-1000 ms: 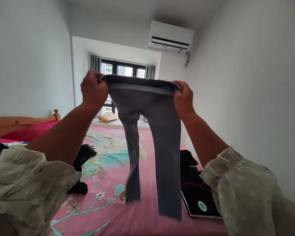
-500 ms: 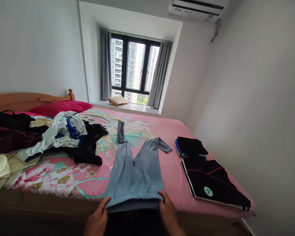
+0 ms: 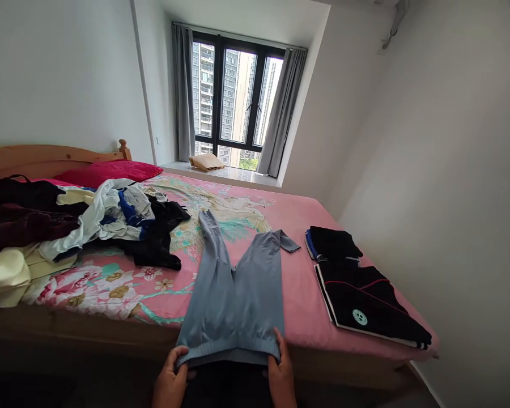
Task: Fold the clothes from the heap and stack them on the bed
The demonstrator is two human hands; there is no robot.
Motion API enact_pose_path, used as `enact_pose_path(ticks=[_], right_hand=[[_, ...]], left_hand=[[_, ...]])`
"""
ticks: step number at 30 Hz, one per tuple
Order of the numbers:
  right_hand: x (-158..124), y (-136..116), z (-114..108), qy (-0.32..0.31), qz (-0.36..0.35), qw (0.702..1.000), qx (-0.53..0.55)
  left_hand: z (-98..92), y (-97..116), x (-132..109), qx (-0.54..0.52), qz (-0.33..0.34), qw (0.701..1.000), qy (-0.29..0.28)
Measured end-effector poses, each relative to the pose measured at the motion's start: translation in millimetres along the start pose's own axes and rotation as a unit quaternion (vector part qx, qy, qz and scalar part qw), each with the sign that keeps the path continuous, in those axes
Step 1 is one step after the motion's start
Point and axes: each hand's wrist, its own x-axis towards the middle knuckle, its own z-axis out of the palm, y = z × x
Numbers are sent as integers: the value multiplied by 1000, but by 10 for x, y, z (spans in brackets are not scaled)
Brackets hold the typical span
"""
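A pair of grey-blue trousers (image 3: 236, 300) lies spread on the bed, waistband toward me and legs pointing to the window. My left hand (image 3: 171, 377) grips the left end of the elastic waistband, thumb on one side and fingers on the other. At the opposite end, my right hand (image 3: 281, 368) pinches the waistband the same way. The waistband is stretched between both hands just past the bed's near edge. The right trouser leg bends outward at its hem, while the left one runs nearly straight.
Folded black clothes (image 3: 365, 300) with a round badge lie on the right, beside a smaller folded stack (image 3: 335, 243). A tangled heap of clothes (image 3: 110, 218) covers the left side. Behind it are a red pillow (image 3: 121, 169) and wooden headboard (image 3: 46, 154). Pink floral bedding (image 3: 297, 212) covers the bed.
The left trouser leg, whose end was twisted, now lies straighter. Both hands still hold the waistband, with the right hand slightly further in. The view has tilted downward.
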Motion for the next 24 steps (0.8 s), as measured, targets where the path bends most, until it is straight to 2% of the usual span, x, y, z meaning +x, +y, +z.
enact_pose_path(ticks=[8,13,18,20,22,23,24], right_hand=[[-143,-44,-164,-13,57,998,9],[-270,-82,-112,-13,80,994,77],[-273,-76,-62,20,146,980,134],[-260,-65,-70,4,165,976,141],[-259,-58,-83,-18,161,976,149],[-263,-54,-86,-25,153,977,149],[-270,-50,-87,-29,145,978,147]], left_hand=[[-213,-48,-71,-131,-85,985,-74],[-32,29,-115,-138,-95,986,-10],[89,-54,-121,-201,-93,975,-4],[71,-108,-134,-158,-46,986,18],[37,-143,-159,-36,72,994,69],[24,-147,-175,51,151,983,91],[18,-139,-194,143,231,957,100]])
